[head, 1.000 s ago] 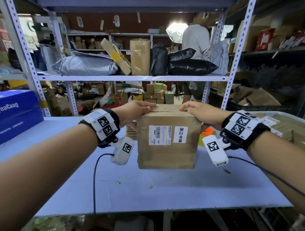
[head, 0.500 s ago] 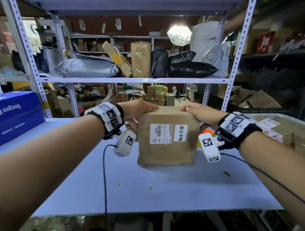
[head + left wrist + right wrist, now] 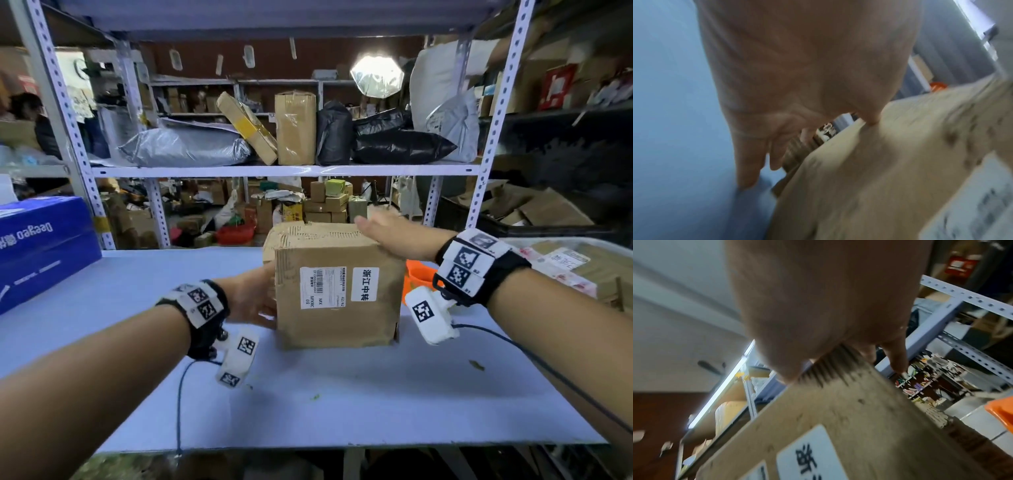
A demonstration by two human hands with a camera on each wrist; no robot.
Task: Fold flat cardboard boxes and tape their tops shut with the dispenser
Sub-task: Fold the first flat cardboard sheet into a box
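Note:
A brown cardboard box (image 3: 337,291) with white labels stands on the blue table (image 3: 308,394), its top flaps down. My left hand (image 3: 257,299) lies low against the box's left side, fingers (image 3: 748,170) straight and pointing at the table, thumb touching the cardboard (image 3: 869,170). My right hand (image 3: 380,231) rests flat on the top right corner, with the thumb and fingers (image 3: 898,360) on either side of the corrugated edge (image 3: 828,373). An orange tape dispenser (image 3: 419,274) sits behind the box's right side, mostly hidden.
A big blue carton (image 3: 41,246) stands at the table's left. Flat cardboard sheets with labels (image 3: 579,267) lie at the right. Metal shelf posts (image 3: 493,144) and a shelf loaded with parcels and bags (image 3: 284,169) rise behind the table.
My left hand has dropped from the box's top to its left side. The box has turned a little, showing its left face. The right hand stays on top.

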